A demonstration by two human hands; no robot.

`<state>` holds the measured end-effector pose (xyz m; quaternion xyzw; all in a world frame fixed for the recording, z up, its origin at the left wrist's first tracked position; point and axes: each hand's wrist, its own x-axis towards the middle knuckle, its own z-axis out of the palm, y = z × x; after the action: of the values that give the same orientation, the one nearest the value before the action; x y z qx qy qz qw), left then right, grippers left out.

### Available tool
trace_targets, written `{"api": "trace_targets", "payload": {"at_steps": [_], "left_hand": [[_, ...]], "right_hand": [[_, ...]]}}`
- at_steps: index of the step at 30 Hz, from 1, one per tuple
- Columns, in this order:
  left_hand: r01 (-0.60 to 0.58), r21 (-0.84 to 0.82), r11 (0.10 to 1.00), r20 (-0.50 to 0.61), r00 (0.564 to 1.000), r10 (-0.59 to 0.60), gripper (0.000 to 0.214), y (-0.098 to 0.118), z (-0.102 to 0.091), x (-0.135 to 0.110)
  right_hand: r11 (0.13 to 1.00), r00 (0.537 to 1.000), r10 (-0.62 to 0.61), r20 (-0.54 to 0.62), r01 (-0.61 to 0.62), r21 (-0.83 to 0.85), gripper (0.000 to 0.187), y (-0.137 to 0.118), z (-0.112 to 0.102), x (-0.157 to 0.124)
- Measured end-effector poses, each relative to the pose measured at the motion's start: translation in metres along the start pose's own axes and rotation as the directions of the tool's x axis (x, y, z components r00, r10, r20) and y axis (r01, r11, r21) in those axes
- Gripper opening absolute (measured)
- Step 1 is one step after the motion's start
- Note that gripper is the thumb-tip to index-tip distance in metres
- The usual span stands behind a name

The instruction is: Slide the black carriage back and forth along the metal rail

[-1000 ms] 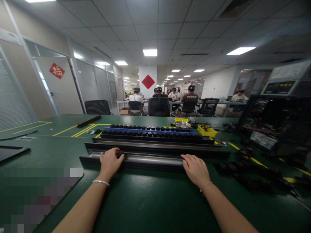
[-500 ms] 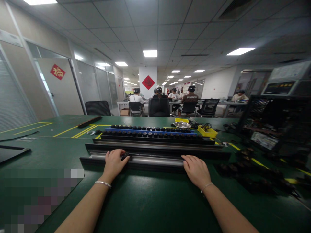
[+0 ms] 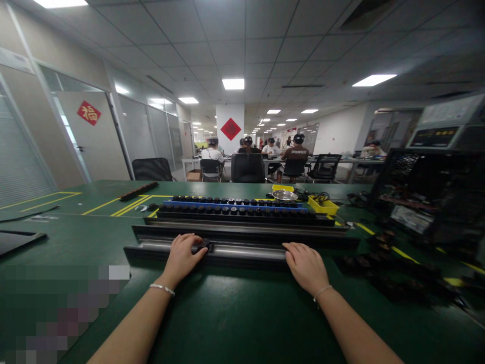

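Observation:
A long black channel-shaped rail [image 3: 246, 253] with a shiny rounded metal inner face lies across the green table in front of me. My left hand [image 3: 185, 250] is closed over a small black block [image 3: 204, 245] sitting in this rail, left of its middle. Most of the block is hidden by my fingers. Near the rail's right part, my right hand [image 3: 306, 263] holds the rail, its fingers together and bent over it. Just behind lies a second similar rail [image 3: 246, 230], parallel to the first.
Farther back, a blue strip [image 3: 242, 206] runs between rows of small black round parts. Yellow trays [image 3: 324, 206] and a metal bowl [image 3: 285, 195] stand behind. Dark parts [image 3: 382, 273] lie at right beside an open computer case [image 3: 413, 197]. Several people sit at tables beyond.
My left hand has slid a little to the right along the rail, with the small black block. My right hand has stayed at the rail's right part.

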<state>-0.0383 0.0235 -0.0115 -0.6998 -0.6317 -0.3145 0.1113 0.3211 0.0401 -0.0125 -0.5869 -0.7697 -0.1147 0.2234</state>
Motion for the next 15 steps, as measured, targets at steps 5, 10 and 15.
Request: {"api": "trace_targets", "payload": {"at_steps": [5,10,15], "left_hand": [[0.009,0.001,1.000,0.033,0.999,-0.009,0.027,0.0010,-0.0012,-0.0004],[0.001,-0.019,1.000,0.036,0.999,0.000,0.028,0.0016,-0.0017,-0.0012],[-0.005,-0.082,0.997,0.039,0.999,0.008,0.029,-0.0002,-0.0013,-0.0010]], "right_hand": [[1.000,1.000,0.000,-0.007,0.000,0.002,0.039,-0.0002,-0.0004,-0.0001],[1.000,1.000,-0.009,-0.006,0.008,-0.004,0.039,0.0003,0.0003,-0.0002],[1.000,1.000,-0.002,-0.005,0.002,-0.005,0.039,0.0002,0.0007,-0.0003]]}}
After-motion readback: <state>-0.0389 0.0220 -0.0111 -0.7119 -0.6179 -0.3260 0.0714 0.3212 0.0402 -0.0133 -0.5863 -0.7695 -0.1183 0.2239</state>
